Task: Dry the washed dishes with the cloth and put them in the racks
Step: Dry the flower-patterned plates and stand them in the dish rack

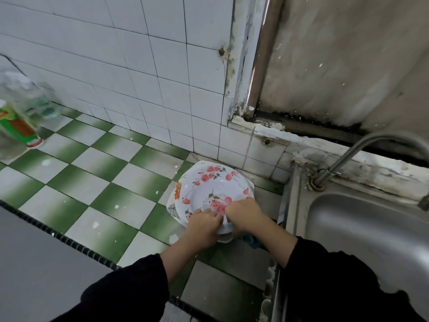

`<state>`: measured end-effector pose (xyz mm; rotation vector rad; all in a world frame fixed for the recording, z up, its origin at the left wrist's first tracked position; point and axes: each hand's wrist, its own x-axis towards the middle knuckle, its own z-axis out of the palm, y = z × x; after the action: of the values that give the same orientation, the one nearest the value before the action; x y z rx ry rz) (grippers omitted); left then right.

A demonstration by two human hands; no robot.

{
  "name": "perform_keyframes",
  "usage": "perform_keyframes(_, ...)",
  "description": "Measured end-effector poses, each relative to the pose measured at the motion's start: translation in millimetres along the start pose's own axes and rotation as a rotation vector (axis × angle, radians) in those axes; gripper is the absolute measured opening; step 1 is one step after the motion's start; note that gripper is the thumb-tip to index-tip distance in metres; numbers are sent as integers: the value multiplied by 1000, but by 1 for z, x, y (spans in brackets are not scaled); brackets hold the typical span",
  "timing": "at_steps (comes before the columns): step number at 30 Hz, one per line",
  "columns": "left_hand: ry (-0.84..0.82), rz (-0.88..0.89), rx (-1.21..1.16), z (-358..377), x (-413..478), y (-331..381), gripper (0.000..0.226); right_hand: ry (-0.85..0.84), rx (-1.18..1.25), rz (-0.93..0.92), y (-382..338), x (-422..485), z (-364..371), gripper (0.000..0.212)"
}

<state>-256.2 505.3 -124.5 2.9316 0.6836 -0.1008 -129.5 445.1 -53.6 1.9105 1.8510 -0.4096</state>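
Observation:
A white plate with pink flowers (213, 184) lies on top of a small stack of plates on the green-and-white tiled counter (104, 177), close to the wall corner. My left hand (204, 225) grips the near rim of that top plate, fingers curled over its edge. My right hand (243, 214) lies curled on the same near rim, beside the left hand. A bit of blue cloth (251, 240) shows under my right wrist; whether the hand holds it is hidden. A lower plate with an orange and black pattern (177, 191) sticks out on the left.
A steel sink (371, 228) with a curved tap (362, 147) sits to the right of the plates. Clear plastic bottles (18, 108), blurred, stand at the far left of the counter by the white tiled wall. The counter's dark front edge (58, 235) runs diagonally at lower left.

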Motion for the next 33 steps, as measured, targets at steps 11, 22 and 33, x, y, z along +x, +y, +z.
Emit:
perform_keyframes(11, -45, 70, -61, -29, -31, 2, 53, 81, 283, 89, 6, -42, -17, 41)
perform_keyframes(22, 309, 25, -599, -86, -49, 29, 47, 642, 1622, 252, 22, -142, -11, 19)
perform_keyframes(33, 1076, -348, -1107, -151, -52, 103, 46, 991, 2432, 247, 36, -168, -29, 29)
